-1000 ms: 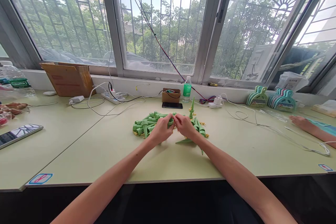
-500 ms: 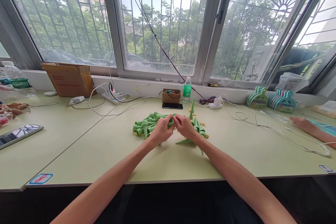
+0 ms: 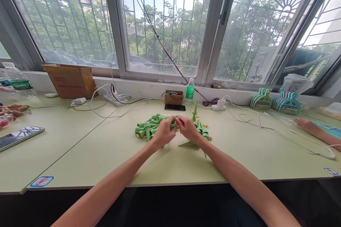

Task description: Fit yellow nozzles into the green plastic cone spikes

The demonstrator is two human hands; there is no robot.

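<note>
My left hand [image 3: 165, 132] is closed around a green plastic watering spike [image 3: 173, 124], whose round open end shows between the fingers. The fingertips of my right hand [image 3: 187, 128] are pinched together at the same piece, touching my left fingertips; what exactly they grip there is hidden. To the left lies a pile of green watering spikes [image 3: 147, 126] with small yellow parts among them. Beside and partly behind my right hand are more spikes [image 3: 204, 133] with yellow valves. One spike [image 3: 195, 108] stands upright, point up, just beyond them.
Toward the window are a black phone [image 3: 174, 107], a small cardboard box [image 3: 173, 97], a bottle [image 3: 190, 91] and a power strip [image 3: 115, 99] with loose cables. Another phone [image 3: 21, 136] lies left. At right, another person's hand [image 3: 306, 125] rests near stacked plastic pieces [image 3: 287, 102].
</note>
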